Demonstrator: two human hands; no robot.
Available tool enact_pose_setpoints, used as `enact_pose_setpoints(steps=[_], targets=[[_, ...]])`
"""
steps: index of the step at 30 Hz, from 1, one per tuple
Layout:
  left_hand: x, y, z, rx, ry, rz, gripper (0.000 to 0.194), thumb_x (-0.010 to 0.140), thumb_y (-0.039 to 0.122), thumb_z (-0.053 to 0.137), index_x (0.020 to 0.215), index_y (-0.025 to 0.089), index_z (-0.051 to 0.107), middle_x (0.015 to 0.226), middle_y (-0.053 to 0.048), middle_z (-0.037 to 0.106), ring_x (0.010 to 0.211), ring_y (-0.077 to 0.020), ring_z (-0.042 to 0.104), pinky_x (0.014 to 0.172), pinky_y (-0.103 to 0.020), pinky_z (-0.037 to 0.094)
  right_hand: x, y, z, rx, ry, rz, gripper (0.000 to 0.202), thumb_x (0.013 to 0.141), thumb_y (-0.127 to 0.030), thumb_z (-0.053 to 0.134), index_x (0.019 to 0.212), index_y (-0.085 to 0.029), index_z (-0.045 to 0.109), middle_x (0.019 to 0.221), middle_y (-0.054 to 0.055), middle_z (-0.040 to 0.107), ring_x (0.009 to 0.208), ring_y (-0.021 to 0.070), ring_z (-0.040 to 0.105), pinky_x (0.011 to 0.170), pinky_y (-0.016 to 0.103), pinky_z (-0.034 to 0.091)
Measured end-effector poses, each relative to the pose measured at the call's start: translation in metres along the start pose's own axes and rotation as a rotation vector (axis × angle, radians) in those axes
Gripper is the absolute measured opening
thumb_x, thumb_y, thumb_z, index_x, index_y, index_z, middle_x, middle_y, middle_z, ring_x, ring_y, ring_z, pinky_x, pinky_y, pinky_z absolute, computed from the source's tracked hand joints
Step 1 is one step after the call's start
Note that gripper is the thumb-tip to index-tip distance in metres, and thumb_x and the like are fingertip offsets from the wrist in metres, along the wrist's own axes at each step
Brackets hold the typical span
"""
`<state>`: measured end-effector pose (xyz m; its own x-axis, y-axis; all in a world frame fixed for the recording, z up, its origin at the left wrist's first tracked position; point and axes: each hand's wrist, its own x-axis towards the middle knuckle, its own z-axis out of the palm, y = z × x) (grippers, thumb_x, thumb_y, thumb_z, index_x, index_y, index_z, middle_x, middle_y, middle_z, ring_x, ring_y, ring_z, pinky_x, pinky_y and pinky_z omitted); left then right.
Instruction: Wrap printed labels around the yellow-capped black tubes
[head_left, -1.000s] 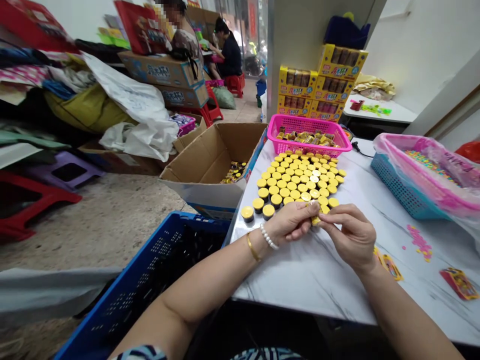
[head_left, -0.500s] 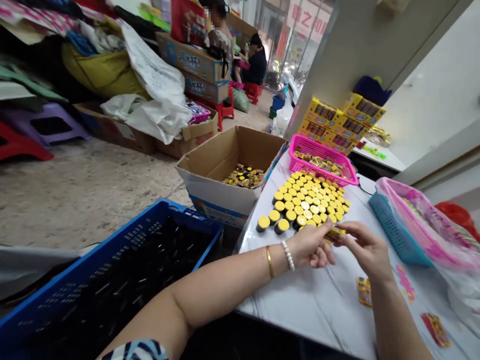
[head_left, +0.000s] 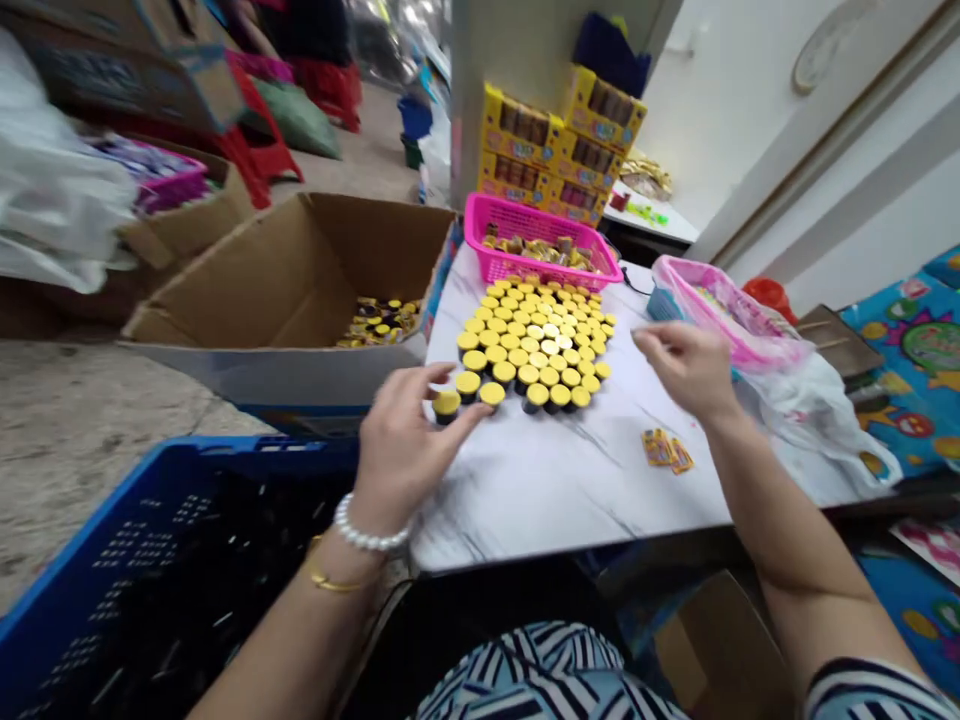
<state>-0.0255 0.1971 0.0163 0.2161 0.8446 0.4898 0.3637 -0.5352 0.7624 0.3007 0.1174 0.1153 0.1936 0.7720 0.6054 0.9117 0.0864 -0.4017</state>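
Rows of small dark tubs with yellow lids (head_left: 517,340) stand upright and close together on the white marble-patterned table (head_left: 510,500). At their near left corner is my left hand (head_left: 401,440), thumb and fingers apart around a yellow-lidded tub (head_left: 446,404); I cannot tell whether they touch it. My right hand (head_left: 690,365) is raised over the table to the right of the tubs, its fingers pinched together. Whatever may be between those fingertips is too small to name. Below it, a few small printed yellow-orange pieces (head_left: 666,450) lie on the table.
A pink basket (head_left: 544,270) with small pieces sits behind the tubs, before stacked yellow boxes (head_left: 517,145). Left stand an open carton (head_left: 277,375) and a blue crate (head_left: 97,550) of black parts. A plastic-lined basket (head_left: 731,325) is at the right.
My hands were together over a small yellow piece; now they are apart, the left by the front-left tubs, the right further right. The view has turned right.
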Motion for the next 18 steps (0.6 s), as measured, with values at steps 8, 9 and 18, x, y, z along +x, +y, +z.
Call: enact_pose_setpoints(steps=[8,9,18], targets=[[-0.025,-0.035,0.018,0.213,-0.232,0.081,0.035,0.088,0.044,0.071,0.114,0.021,0.068,0.110,-0.010,0.071,0.097,-0.0281,0.067,0.091,-0.042,0.052,-0.184,0.072,-0.006,-0.393,0.039,0.222,0.015,0.091,-0.033,0.071,0.092,-0.023,0.082,0.080,0.005,0.067,0.082,0.0228,0.059,0.081,0.040,0.049],[-0.028,-0.029,0.021,0.206,-0.261,0.082,0.034,0.088,0.044,0.071,0.112,0.020,0.067,0.109,-0.009,0.072,0.095,-0.0273,0.067,0.090,-0.041,0.052,-0.192,0.076,-0.003,-0.368,0.022,0.231,0.014,0.091,-0.031,0.071,0.090,-0.023,0.082,0.079,0.005,0.067,0.082,0.0230,0.058,0.081,0.039,0.049],[-0.061,0.032,0.038,0.001,-0.179,0.011,0.057,0.083,0.039,0.079,0.131,0.017,0.059,0.128,-0.015,0.062,0.097,-0.0228,0.067,0.079,-0.034,0.056,-0.195,-0.004,0.032,-0.049,0.077,0.027,0.012,0.092,-0.019,0.071,0.101,-0.023,0.078,0.090,0.005,0.063,0.088,0.0211,0.062,0.091,0.045,0.055]])
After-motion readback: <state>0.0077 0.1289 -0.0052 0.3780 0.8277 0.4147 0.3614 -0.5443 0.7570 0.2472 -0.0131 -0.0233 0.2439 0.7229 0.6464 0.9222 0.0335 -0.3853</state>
